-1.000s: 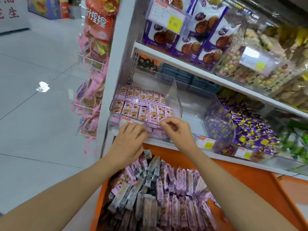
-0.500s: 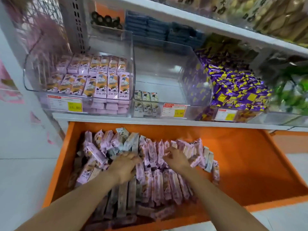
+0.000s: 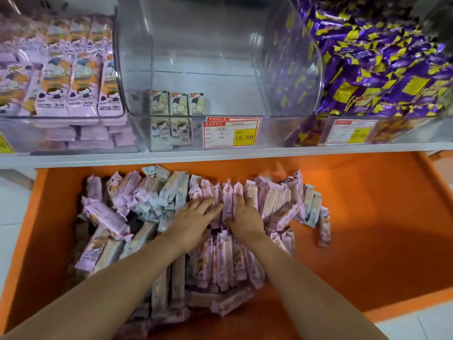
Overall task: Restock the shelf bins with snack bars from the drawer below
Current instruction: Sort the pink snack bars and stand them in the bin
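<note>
Sparse bin (image 3: 215, 45), price tag (image 3: 231, 132), seemingly sweets (image 3: 380, 69) beside

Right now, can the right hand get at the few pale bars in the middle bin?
Probably yes. The right hand rests on pink bars in the drawer below; the middle bin looks open-topped, and nothing blocks the pale bars.

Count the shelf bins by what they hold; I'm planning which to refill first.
Pink-bar bin: 1
Near-empty bin, a few grey bars: 1
Purple-candy bin: 1
Total: 3
</note>
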Demonstrator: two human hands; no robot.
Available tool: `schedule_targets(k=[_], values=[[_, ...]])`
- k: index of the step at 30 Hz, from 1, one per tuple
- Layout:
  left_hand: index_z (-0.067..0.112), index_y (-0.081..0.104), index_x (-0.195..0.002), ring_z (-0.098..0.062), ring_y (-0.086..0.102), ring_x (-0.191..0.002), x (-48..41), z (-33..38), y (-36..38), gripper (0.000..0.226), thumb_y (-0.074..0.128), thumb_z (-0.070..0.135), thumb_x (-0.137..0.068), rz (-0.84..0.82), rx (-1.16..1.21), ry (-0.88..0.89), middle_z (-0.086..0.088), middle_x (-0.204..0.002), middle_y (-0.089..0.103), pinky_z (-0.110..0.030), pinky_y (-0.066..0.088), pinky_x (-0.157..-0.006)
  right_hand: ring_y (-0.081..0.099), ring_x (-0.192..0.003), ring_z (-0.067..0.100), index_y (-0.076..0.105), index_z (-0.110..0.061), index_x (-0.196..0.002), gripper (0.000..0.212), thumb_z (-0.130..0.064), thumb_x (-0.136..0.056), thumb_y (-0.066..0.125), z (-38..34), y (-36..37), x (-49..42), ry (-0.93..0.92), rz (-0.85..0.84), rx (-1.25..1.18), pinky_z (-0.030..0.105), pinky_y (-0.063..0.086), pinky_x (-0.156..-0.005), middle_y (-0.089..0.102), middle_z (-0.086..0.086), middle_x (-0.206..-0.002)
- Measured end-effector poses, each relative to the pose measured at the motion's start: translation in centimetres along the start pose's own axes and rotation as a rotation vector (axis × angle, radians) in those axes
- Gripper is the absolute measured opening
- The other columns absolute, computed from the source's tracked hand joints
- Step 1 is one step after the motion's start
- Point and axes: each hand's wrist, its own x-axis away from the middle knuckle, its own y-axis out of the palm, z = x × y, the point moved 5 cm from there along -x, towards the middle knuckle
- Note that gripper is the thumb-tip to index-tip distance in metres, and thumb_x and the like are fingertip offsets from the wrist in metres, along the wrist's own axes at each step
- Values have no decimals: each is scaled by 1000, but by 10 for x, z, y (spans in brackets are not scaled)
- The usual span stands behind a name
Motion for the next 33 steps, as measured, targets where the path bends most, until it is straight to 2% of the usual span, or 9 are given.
schedule_targets(k=[4, 9, 11, 14, 19, 22, 26, 31, 33], values=[[20, 33, -151, -22, 24, -137, -11, 3, -7, 58, 46, 30, -95, 95, -31, -21, -2, -148, 30, -36, 24, -113, 63, -103, 31, 30, -16, -144, 76, -32, -85, 74, 10, -5, -5, -19, 39, -22, 38, 56, -77, 41, 16, -142], [17, 40, -142, -23, 22, -130, -32, 10, -2, 50, 40, 40, -98, 53, 29, -167, -3, -138, 29, -36, 21, -110, 64, -103, 28, 34, -12, -139, 83, -38, -76, 81, 22, -6, -10, -4, 73, -124, 34, 53, -74, 60, 11, -119], [19, 47, -133, -24, 20, -131, -40, 14, 3, 43, 41, 42, -97, 8, 102, -233, -2, -139, 27, -35, 20, -109, 64, -101, 29, 42, -7, -134, 77, -35, -75, 82, 24, -4, -12, 4, 58, -165, 34, 54, -72, 61, 13, -116], [20, 57, -120, -24, 17, -131, -44, 15, 9, 34, 45, 41, -95, 24, 201, -306, 1, -141, 26, -35, 19, -105, 64, -86, 26, 57, -7, -110, 44, -25, -78, 80, 28, -4, -15, -25, 47, -276, 33, 51, -65, 62, 10, -103], [20, 59, -120, -20, 20, -131, -37, 7, 6, 29, 49, 34, -97, 133, 291, -318, 6, -139, 39, -31, 20, -93, 62, -92, 20, 47, -11, -129, 54, -17, -83, 76, 31, -1, -20, -20, 19, -617, 33, 54, -80, 61, 9, -115], [11, 58, -113, -27, 38, -123, -35, 4, -1, 22, 54, 24, -96, 276, 392, -346, -4, -114, 61, -34, 29, -90, 61, -100, 22, 45, -15, -128, 47, -16, -89, 70, 27, -1, -18, -32, -6, -785, 37, 54, -90, 60, 7, -115], [2, 56, -107, -28, 57, -105, -29, -2, -8, 14, 57, 10, -96, 359, 681, -363, -13, -106, 63, -33, 46, -84, 59, -103, 22, 47, -18, -124, 44, -15, -87, 72, 26, -5, -13, -14, -26, -1014, 31, 53, -81, 59, 7, -115], [2, 56, -117, -20, 59, -106, -16, -11, -20, 28, 66, 8, -91, 407, 997, -452, -4, -106, 60, -6, 40, -74, 54, -100, 12, 51, -21, -121, 43, -21, -85, 75, 18, -15, -2, -27, -72, -1143, 27, 44, -85, 55, -1, -112], [3, 51, -131, -19, 58, -108, -11, -12, -25, 45, 68, 10, -90, 369, 1160, -492, -3, -107, 59, -7, 41, -74, 54, -104, 12, 49, -21, -124, 47, -21, -85, 75, 16, -17, 3, -39, -95, -1171, 28, 43, -89, 54, -3, -111]])
